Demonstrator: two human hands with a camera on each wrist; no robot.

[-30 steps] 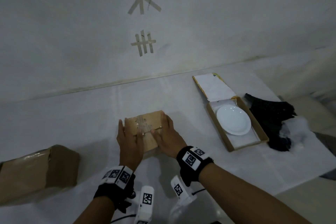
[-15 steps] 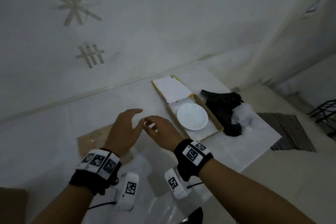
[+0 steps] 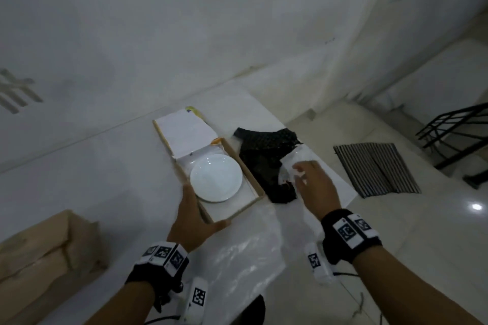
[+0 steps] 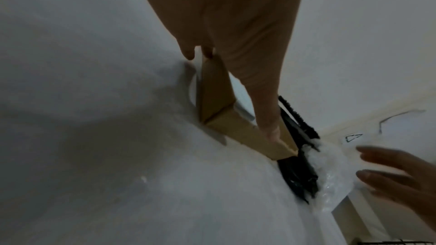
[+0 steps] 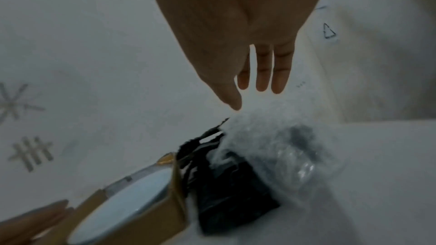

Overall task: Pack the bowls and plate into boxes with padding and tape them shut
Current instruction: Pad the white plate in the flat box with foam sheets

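— Where's the plate (image 3: 216, 177)?
— In the open box (image 3: 254, 184) on the table (image 3: 111, 171); left hand (image 3: 194, 215) spread against its near corner.
— The right hand (image 3: 315, 183)?
— Fingers straight, reaching over bubble wrap (image 3: 293, 159).

I have my left hand (image 3: 195, 215) at the near corner of the open box (image 3: 253, 187), its fingers straight along the box's left wall and the thumb laid out along the near wall. My right hand (image 3: 315, 187) is to the right of the box, palm down, fingers (image 5: 261, 74) straight and slightly spread, holding nothing.
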